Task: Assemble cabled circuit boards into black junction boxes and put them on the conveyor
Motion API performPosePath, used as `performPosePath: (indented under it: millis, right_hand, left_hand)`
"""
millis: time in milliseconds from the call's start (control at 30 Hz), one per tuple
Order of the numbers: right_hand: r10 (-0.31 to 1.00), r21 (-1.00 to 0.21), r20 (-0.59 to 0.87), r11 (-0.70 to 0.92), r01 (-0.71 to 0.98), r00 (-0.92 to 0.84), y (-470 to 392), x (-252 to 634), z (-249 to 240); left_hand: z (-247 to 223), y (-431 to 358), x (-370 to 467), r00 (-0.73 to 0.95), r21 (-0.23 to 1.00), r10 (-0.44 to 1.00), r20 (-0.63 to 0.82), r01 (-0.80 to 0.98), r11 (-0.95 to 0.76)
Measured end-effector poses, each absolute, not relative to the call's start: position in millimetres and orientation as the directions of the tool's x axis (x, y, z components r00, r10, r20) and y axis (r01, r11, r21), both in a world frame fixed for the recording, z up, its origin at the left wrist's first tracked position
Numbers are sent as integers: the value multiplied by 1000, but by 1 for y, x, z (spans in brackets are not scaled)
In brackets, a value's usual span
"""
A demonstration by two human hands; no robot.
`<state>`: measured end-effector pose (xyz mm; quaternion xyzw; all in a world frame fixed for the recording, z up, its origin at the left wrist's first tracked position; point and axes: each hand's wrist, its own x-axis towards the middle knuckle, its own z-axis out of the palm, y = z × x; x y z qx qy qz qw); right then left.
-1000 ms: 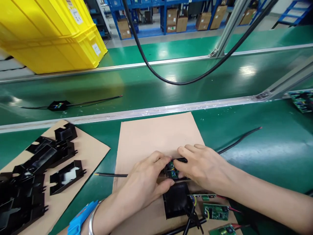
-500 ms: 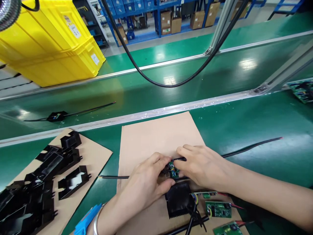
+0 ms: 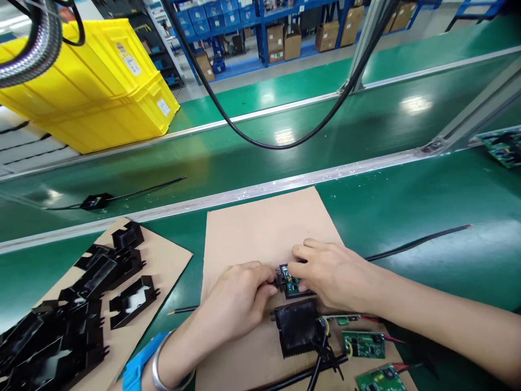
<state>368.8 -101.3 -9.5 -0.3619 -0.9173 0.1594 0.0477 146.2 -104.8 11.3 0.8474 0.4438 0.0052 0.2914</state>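
A small green circuit board (image 3: 291, 282) sits in a black housing on the cardboard sheet (image 3: 260, 233). My left hand (image 3: 244, 293) pinches at the housing's left end, where a black cable leads off to the left. On the right side, my right hand (image 3: 334, 271) has its fingers closed on the housing and board; another cable (image 3: 419, 243) extends rightward from behind it. Just below lies a second black housing (image 3: 298, 327). Green boards with wires (image 3: 364, 345) rest at its right.
Several black housings (image 3: 87, 277) lie on cardboard at the left. Yellow crates (image 3: 101, 103) stand at the back left. A metal rail (image 3: 244, 193) crosses behind the cardboard, and a black cable (image 3: 280, 145) hangs above. One wired black unit (image 3: 96, 201) lies beyond the rail.
My left hand has shifted left to the end of the housing, uncovering more of it. My right hand stays nearly in place. The view has moved slightly.
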Motion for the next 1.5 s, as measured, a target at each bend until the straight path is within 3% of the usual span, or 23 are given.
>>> performPosePath:
  millis: [133,267,433,567,700,800,933,1100,1267,1367,1500]
  right_hand:
    - [670,-360,-13,689,629,-742,-101,370,-10]
    - [684,-367,9,681,634,-729,-101,371,-10]
    - [689,-333,35,691,642,-724,-103,371,-10]
    - [684,-324,18,694,643,-729,-98,370,-3]
    - [688,-391,-53,653,649,-724,-87,358,8]
    - [701,-370,-108,630,683,-705,-80,340,9]
    - [723,-375,-150,590,715,-675,-76,331,2]
    - [755,-420,-99,559,715,-648,-83,359,1]
    - [769,-456,-14,564,689,-639,-102,382,8]
    - [741,-461,-75,567,683,-667,-106,383,6]
    - [733,-505,-80,555,661,-676,-104,381,0]
  left_hand:
    - [6,-115,156,608,409,789,-93,745,-526]
    - [-3,-125,161,622,226,783,18,760,-609]
    - [-6,-132,170,633,-46,758,-154,762,-646]
    - [0,-132,177,639,-115,725,-255,725,-679]
    - [1,-132,176,635,-114,733,-244,732,-672]
    - [-6,-133,169,643,-85,738,-205,739,-668]
    - [-15,-129,156,662,35,747,-59,749,-661]
    - [-4,-120,145,684,238,729,18,705,-668]
    - [9,-110,149,902,374,431,-11,403,-835]
    - [1,-102,155,950,341,310,-37,303,-890]
    - [-15,-92,158,973,297,225,47,201,-933]
